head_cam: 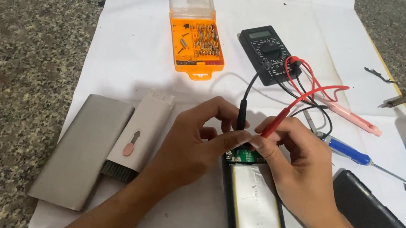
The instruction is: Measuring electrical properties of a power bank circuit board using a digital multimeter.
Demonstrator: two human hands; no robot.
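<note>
A thin black multimeter probe (241, 115) is clamped in the left hand (194, 144), a red probe (279, 123) in the right hand (294, 165); both tips are pressed onto a small green circuit board (243, 156) beneath the grips.

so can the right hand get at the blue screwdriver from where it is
Probably yes, but not freely. The blue screwdriver lies just beyond the right hand on the white paper with nothing between them, yet that hand is holding the red probe.

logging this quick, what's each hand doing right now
Left hand: closed on the black probe.
Right hand: closed on the red probe.
</note>
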